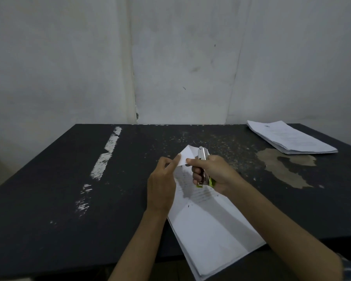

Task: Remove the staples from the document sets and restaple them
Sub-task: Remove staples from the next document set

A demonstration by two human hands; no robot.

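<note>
From the head camera, the right hand point(213, 173) has its grip clamped around a stapler point(203, 167) with a silver metal top and a green base, held nearly upright with its metal nose pointing away from the person and up. The index finger and thumb of that same grip also reach forward to pinch the folded-up corner of a document set point(207, 226).

Just left of that grip, the left hand point(164, 183) has its grip closed on the same raised corner, thumb and fingertips pinching the paper's left edge, so the corner stands up between the two hands as a small white triangle. Whether a staple sits in that corner cannot be made out.

Below and toward the person from both grips, the rest of the document set lies flat on the dark desk point(69, 189), angled so its near end overhangs the desk's front edge. Faint printed lines show on the top sheet just under the right grip.

Far off to the right and beyond the right grip, a second stack of papers point(290, 137) rests on the desk's far right corner, well apart from the hands. Between that stack and the right grip, a worn tan patch point(282, 167) shows in the desk surface. Left of the left grip, white scuff streaks point(105, 157) run across the desk. A pale wall point(170, 57) rises behind the desk.
</note>
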